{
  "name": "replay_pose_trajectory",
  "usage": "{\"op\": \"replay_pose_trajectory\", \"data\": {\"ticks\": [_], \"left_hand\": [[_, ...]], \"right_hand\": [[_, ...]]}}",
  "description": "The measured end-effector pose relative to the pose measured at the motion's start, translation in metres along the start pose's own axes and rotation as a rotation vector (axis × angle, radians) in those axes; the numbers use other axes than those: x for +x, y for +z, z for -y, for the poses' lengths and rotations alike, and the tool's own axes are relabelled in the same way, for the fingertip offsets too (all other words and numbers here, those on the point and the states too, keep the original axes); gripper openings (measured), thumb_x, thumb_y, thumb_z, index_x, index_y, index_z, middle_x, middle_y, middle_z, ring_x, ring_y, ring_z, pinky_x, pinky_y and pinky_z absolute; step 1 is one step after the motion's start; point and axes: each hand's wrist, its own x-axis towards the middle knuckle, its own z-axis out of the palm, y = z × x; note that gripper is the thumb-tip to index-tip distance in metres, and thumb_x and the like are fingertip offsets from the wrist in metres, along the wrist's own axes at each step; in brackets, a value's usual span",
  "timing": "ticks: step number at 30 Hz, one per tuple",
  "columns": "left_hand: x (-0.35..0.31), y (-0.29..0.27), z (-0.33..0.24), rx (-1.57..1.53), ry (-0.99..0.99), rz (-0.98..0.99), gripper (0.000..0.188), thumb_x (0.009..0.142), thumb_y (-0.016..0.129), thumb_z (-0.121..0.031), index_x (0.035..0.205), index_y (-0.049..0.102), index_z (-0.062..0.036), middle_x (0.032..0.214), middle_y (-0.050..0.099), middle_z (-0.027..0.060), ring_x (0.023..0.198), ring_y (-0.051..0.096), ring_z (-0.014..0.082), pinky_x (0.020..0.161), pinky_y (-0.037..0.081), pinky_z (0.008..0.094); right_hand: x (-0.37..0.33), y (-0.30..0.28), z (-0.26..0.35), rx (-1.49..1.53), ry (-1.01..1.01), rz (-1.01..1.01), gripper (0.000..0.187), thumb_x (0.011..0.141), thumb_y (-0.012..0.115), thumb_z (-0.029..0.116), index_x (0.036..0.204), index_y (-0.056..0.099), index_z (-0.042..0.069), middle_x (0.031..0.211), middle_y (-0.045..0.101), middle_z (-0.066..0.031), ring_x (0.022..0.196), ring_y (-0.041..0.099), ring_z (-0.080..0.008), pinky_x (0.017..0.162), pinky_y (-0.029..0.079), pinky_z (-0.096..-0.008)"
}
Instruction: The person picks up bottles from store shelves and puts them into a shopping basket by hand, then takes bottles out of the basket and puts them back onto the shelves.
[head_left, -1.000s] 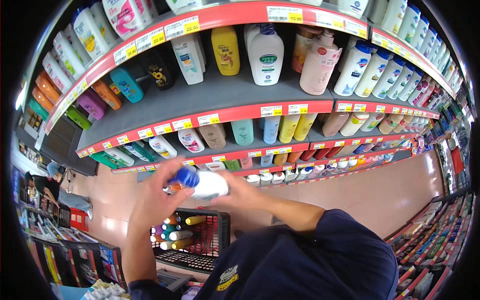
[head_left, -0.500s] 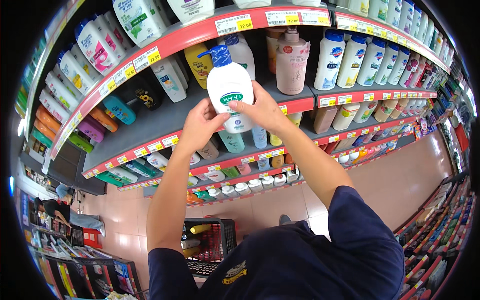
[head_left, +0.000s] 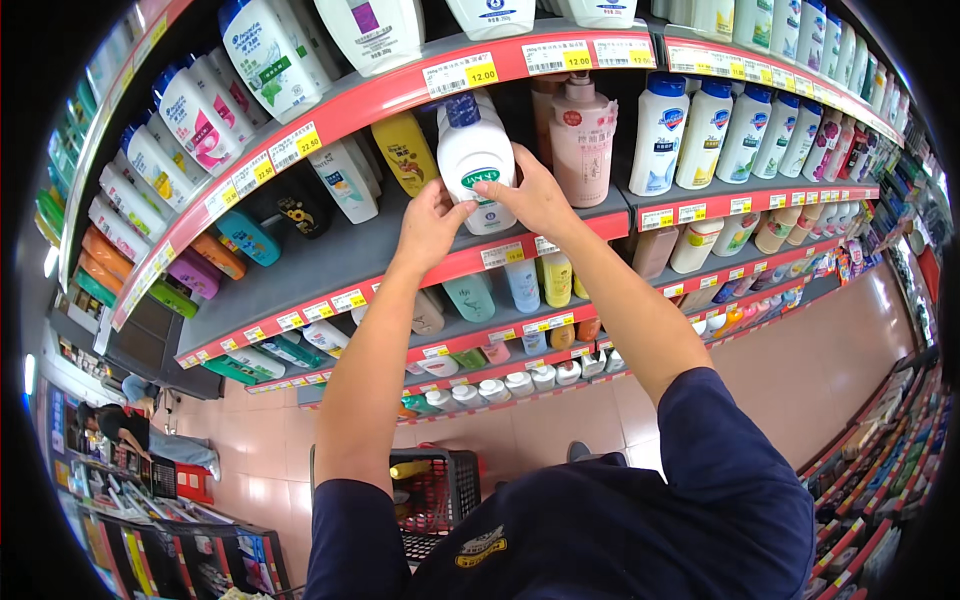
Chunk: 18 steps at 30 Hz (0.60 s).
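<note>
A white bottle with a blue cap [head_left: 474, 160] stands upright on a grey shelf with a red front strip [head_left: 400, 270], between a yellow bottle [head_left: 404, 152] and a pink pump bottle [head_left: 583, 140]. My left hand [head_left: 430, 226] touches its lower left side with the fingertips. My right hand [head_left: 530, 196] wraps its lower right side. Both arms reach up from the lower edge in dark blue sleeves.
Shelves above and below hold several white, blue-capped and coloured bottles [head_left: 700, 130]. A red and black shopping basket [head_left: 432, 495] with bottles sits on the tiled floor below my arms. A crouching person [head_left: 140, 432] is at the far left by a low rack.
My hands lifted the white bottle from waist height up to the shelf, and it now stands on the shelf board between the yellow and pink bottles.
</note>
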Motion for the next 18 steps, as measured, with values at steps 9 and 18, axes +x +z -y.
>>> {"op": "replay_pose_trajectory", "data": {"ticks": [9, 18], "left_hand": [[-0.010, 0.014, 0.000, -0.004, -0.016, -0.003, 0.043, 0.088, 0.064, 0.000, 0.127, 0.045, 0.0038, 0.123, 0.059, 0.0147, 0.114, 0.057, 0.0190, 0.096, 0.046, 0.0318], [-0.006, 0.021, 0.014, 0.106, -0.075, -0.015, 0.050, 0.087, 0.064, 0.003, 0.131, 0.040, 0.0031, 0.123, 0.058, 0.0159, 0.115, 0.058, 0.0225, 0.096, 0.047, 0.0340]], "right_hand": [[-0.011, -0.001, 0.001, 0.036, 0.007, -0.005, 0.062, 0.080, 0.076, 0.018, 0.130, 0.046, -0.003, 0.114, 0.062, -0.0169, 0.107, 0.060, -0.0220, 0.093, 0.047, -0.0338], [-0.016, -0.004, -0.001, -0.044, 0.079, -0.037, 0.063, 0.080, 0.077, 0.023, 0.127, 0.046, -0.005, 0.114, 0.062, -0.0198, 0.106, 0.061, -0.0237, 0.090, 0.048, -0.0341]]}}
